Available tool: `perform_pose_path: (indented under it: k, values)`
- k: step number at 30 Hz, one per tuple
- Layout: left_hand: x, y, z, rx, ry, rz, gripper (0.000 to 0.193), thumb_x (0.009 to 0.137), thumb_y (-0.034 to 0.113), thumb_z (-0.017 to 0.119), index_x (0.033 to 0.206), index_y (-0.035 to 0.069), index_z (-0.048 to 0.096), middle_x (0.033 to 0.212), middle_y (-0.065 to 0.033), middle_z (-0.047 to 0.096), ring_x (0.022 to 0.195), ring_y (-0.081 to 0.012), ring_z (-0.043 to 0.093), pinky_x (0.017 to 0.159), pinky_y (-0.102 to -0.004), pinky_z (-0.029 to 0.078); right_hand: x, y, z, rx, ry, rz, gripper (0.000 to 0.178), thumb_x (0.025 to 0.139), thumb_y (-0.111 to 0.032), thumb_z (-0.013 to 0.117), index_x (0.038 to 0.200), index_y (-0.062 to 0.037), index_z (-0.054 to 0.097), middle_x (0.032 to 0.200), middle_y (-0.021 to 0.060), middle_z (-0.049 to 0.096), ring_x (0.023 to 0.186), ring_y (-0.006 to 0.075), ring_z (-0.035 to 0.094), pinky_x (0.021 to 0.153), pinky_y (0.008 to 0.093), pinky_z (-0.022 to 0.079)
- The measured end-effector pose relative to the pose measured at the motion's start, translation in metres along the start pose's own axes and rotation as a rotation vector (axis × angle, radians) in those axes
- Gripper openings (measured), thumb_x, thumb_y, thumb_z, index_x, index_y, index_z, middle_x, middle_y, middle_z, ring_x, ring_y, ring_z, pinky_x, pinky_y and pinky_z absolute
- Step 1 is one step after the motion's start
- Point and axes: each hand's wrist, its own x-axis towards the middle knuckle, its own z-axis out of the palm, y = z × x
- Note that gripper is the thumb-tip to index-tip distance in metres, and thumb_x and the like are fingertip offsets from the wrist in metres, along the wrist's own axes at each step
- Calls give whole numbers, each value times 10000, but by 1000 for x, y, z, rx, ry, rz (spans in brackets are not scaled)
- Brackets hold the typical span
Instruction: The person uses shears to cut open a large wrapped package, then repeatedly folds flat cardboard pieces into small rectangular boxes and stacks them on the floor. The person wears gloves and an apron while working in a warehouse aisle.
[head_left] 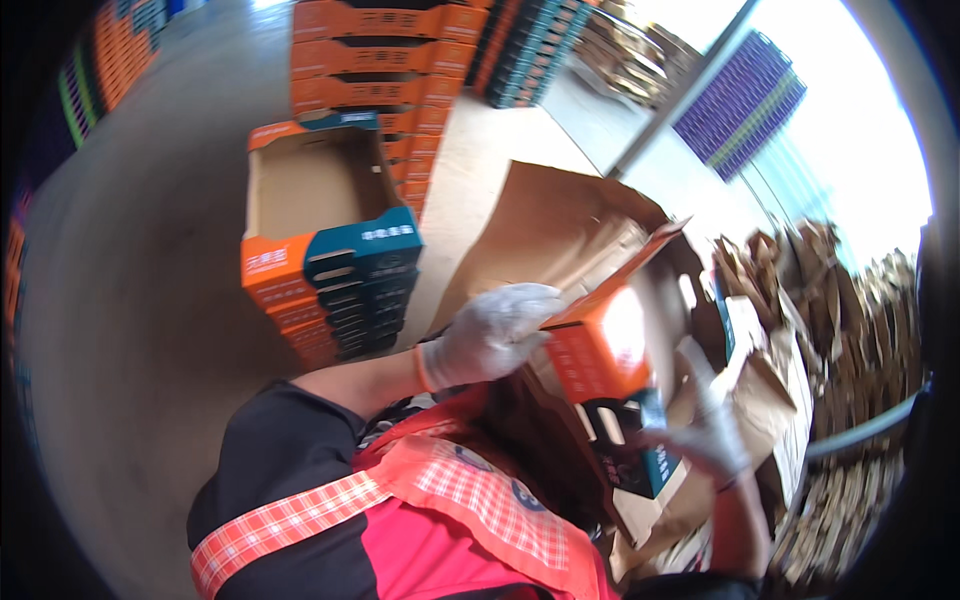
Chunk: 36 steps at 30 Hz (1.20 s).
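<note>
In front of my body is a cardboard box [598, 345] with orange and dark teal printed sides and cut-out slots, partly folded up and tilted. My left hand [495, 333], in a pale glove, is closed at the box's orange left edge; its fingertips are partly hidden. Around the teal end at the lower right, my gloved right hand [708, 425] grips with thumb and fingers spread wide, somewhat blurred. Brown cardboard sheets [530, 235] lie behind and beneath the box.
A stack of folded boxes [335, 275] stands to the left, its top one open upward. Taller orange box stacks [365, 60] rise behind it. Bundles of flat brown cardboard [850, 320] line the right side, by a metal pole [680, 90] and a purple crate stack [740, 105].
</note>
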Motion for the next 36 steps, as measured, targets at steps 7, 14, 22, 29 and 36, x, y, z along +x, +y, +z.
perform_pose_path:
  k: [7, 14, 22, 29, 36]
  values:
    - [-132, -38, -103, 955, 71, -545, 928, 726, 305, 744, 1448, -58, 288, 1516, -289, 232, 1417, -440, 206, 1167, -499, 176, 32, 1, 65, -133, 2, -61, 803, 564, -239, 846, 1227, 36, 486, 1054, 226, 588, 959, 394, 597, 847, 438, 493]
    - [-119, -46, -124, 878, 2, -501, 530, 791, 292, 649, 1221, -7, 566, 1286, -260, 519, 1245, -405, 460, 1081, -497, 327, 163, -110, 61, -261, -36, -748, 860, 573, -392, 856, 1266, -20, 508, 1104, 162, 591, 1030, 358, 577, 899, 446, 452]
    - [-102, -24, -132, 1077, -291, -655, 582, 818, 395, 647, 1204, -29, 548, 1195, -192, 551, 1179, -327, 482, 955, -458, 414, 299, -226, 177, -245, -250, -953, 864, 606, -541, 783, 1277, -51, 547, 1111, 166, 631, 1048, 354, 593, 917, 423, 473]
    - [-56, 44, -111, 219, -132, -203, 256, 864, 318, 624, 935, 72, 635, 846, -111, 645, 724, -271, 652, 629, -371, 519, 273, -183, 216, -84, 126, -879, 859, 683, -480, 748, 1357, -30, 461, 1363, 180, 494, 1280, 338, 445, 1076, 469, 312]
    - [-30, 2, -50, 11, -676, -249, 283, 843, 282, 679, 640, 88, 649, 625, -91, 620, 592, -287, 616, 531, -352, 462, 128, -22, 179, 161, 84, -588, 696, 777, -302, 735, 1357, -35, 458, 1414, 181, 455, 1326, 348, 412, 1107, 438, 327]
